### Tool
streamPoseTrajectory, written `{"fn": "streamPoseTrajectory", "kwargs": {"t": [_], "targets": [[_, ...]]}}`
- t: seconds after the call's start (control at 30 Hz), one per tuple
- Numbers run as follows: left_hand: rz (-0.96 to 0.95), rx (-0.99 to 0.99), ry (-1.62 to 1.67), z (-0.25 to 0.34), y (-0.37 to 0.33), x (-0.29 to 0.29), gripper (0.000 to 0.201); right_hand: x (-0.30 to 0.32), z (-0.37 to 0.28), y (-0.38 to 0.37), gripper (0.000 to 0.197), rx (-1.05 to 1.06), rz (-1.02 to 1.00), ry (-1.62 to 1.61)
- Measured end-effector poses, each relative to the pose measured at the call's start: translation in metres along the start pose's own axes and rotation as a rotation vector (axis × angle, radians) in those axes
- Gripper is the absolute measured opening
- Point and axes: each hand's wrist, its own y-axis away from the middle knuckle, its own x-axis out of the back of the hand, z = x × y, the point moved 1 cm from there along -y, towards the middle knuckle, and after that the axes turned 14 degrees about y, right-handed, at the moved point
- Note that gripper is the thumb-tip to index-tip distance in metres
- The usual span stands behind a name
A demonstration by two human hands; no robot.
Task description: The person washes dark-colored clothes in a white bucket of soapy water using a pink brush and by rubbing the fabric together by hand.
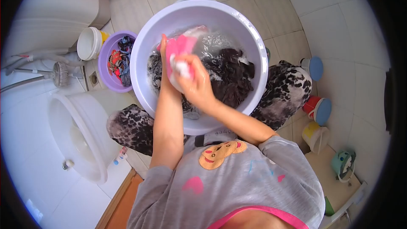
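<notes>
Cloth [185, 44]: pink and white. Washbasin [157, 34]: pale lavender. Garment [231, 70]: blackish brown. Small basin [102, 67]: purple. Trousers [292, 85]: black-and-grey leopard print. Shirt [241, 186]: grey, pink hearts [193, 185], tan bear motif [218, 157].

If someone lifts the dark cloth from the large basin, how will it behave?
The dark cloth will probably hang limp, as it lies in loose folds. It is perhaps heavy and slippery, given the foamy water beside it.
</notes>
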Motion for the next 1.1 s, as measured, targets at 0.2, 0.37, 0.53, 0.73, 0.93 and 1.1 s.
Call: {"fn": "streamPoseTrajectory", "kwargs": {"t": [0.2, 0.37, 0.53, 0.73, 0.93, 1.1], "targets": [[0.201, -0.444, -0.030, 0.025, -0.017, 0.079, 0.024, -0.007, 0.046, -0.037, 0.022, 0.215, 0.071, 0.636], [0.504, -0.467, -0.133, 0.026, -0.015, 0.087, 0.036, -0.017, 0.062, -0.045, 0.019, 0.288, 0.335, 0.481], [0.900, -0.556, -0.349, 0.022, -0.016, 0.073, 0.037, -0.004, 0.106, -0.066, 0.026, 0.010, 0.142, 0.667], [1.092, -0.608, -1.534, 0.020, -0.004, 0.063, 0.040, 0.030, 0.143, -0.080, 0.031, 0.127, 0.275, 0.773], [1.185, -0.176, -2.183, 0.017, -0.013, 0.082, 0.061, 0.042, 0.180, -0.076, 0.032, -0.130, -0.398, 0.833], [1.020, -0.491, -1.392, 0.054, 0.000, 0.093, 0.067, 0.016, 0.112, -0.090, 0.028, -0.375, 0.098, 0.679]]}}
